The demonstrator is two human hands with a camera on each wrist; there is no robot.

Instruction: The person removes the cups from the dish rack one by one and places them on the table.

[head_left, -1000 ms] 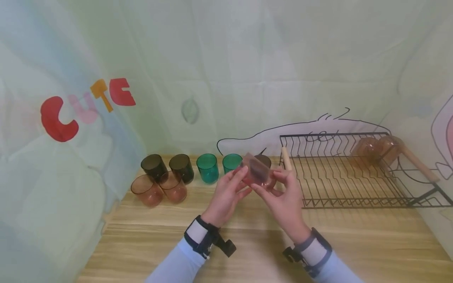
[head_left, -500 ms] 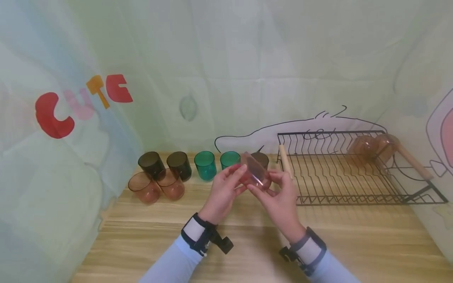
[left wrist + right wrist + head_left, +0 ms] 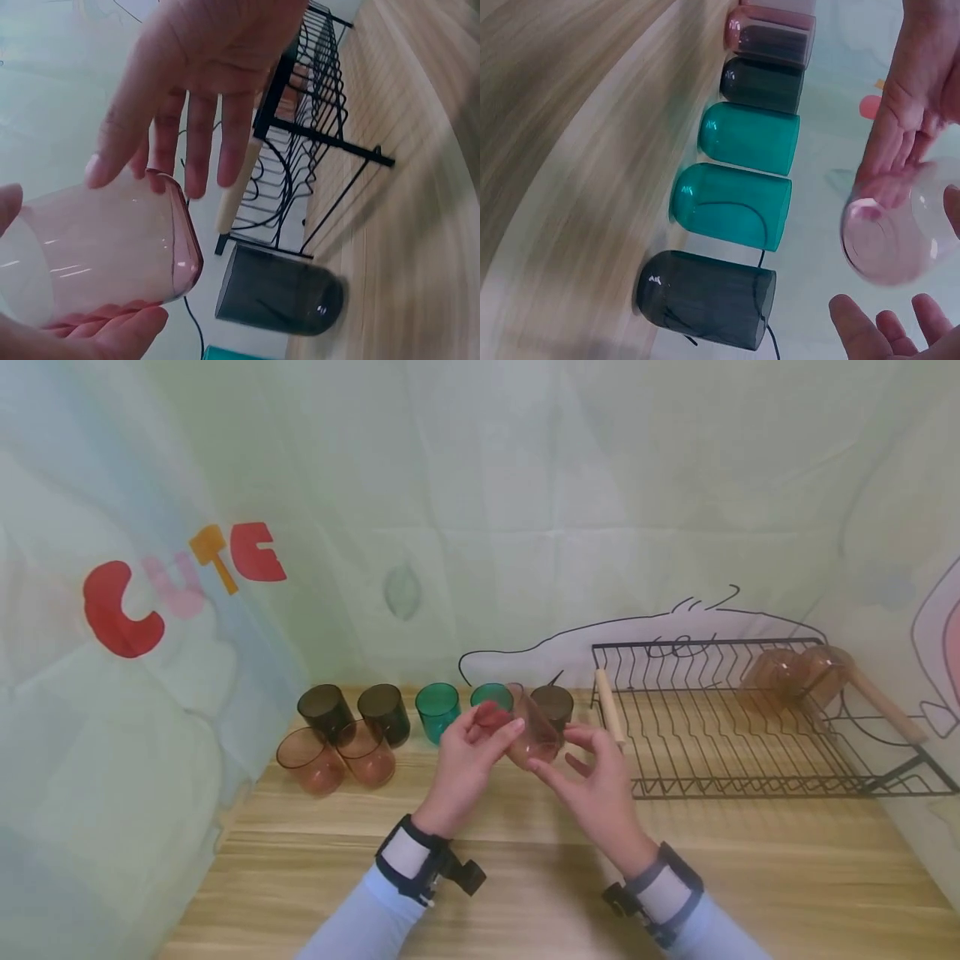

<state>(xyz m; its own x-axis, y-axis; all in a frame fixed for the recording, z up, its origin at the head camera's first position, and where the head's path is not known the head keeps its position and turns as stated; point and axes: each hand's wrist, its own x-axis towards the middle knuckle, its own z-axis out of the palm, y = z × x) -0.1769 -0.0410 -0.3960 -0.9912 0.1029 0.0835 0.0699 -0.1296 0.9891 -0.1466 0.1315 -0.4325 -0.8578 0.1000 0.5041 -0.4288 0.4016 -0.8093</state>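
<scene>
A clear pink drinking glass point(image 3: 534, 737) is held tilted above the table, its base toward the lower right in the head view. My left hand point(image 3: 467, 770) grips its side, with thumb and fingers around the wall in the left wrist view. Close by the base is my right hand point(image 3: 600, 785), fingers spread; in the right wrist view its fingertips point(image 3: 841, 306) show a gap from the glass point(image 3: 889, 229). Behind the held glass stand a dark grey glass point(image 3: 553, 706) and a green glass point(image 3: 491, 695), partly covered by it.
A black wire dish rack point(image 3: 720, 727) with wooden handles stands at right, with pink glasses point(image 3: 776, 677) at its far end. At left are two dark glasses point(image 3: 384, 714), two pink glasses point(image 3: 311, 764) and another green glass point(image 3: 438, 710). A printed cloth hangs behind.
The pink glass has turned in the hands, its base now further down. My right fingers have loosened and drawn away from it, while my left hand keeps its grip.
</scene>
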